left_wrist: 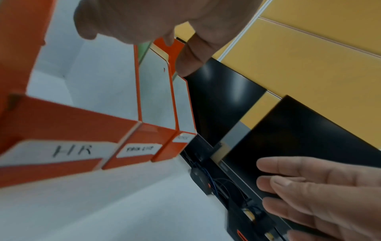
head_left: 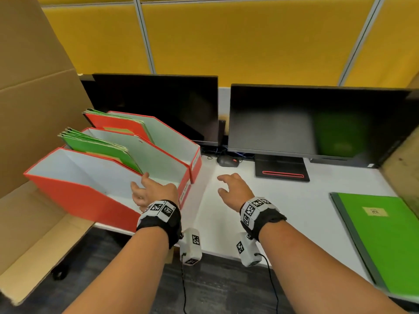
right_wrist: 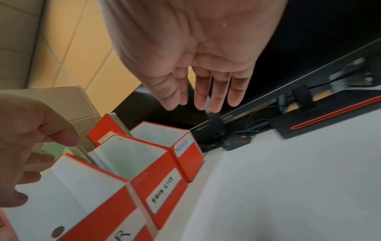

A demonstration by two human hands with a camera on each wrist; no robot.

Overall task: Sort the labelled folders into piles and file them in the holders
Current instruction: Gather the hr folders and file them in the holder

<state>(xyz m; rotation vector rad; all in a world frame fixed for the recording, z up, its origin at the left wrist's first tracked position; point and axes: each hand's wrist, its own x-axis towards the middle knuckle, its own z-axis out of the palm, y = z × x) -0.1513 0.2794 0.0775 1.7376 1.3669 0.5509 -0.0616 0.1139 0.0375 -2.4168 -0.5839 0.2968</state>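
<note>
Three red file holders stand side by side at the desk's left. The nearest holder (head_left: pixel 74 191), labelled HR (left_wrist: pixel 70 150), holds nothing. The middle holder (head_left: pixel 158 164) carries green folders (head_left: pixel 97 146), and the far holder (head_left: pixel 181 143) carries a red-fronted stack (head_left: pixel 118 124). A pile of green folders labelled HR (head_left: pixel 383 241) lies flat at the desk's right. My left hand (head_left: pixel 149 191) hovers over the front of the nearest holder, fingers loose, holding nothing. My right hand (head_left: pixel 233 189) hangs above the bare desk beside the holders, fingers straight (right_wrist: pixel 212 97) and holding nothing.
Two dark monitors (head_left: pixel 317 123) stand behind on the white desk (head_left: pixel 294 205), with a mouse (head_left: pixel 227 161) and cables between them. A large cardboard box (head_left: pixel 29 123) fills the left side. Yellow partition panels (head_left: pixel 249 37) back the desk.
</note>
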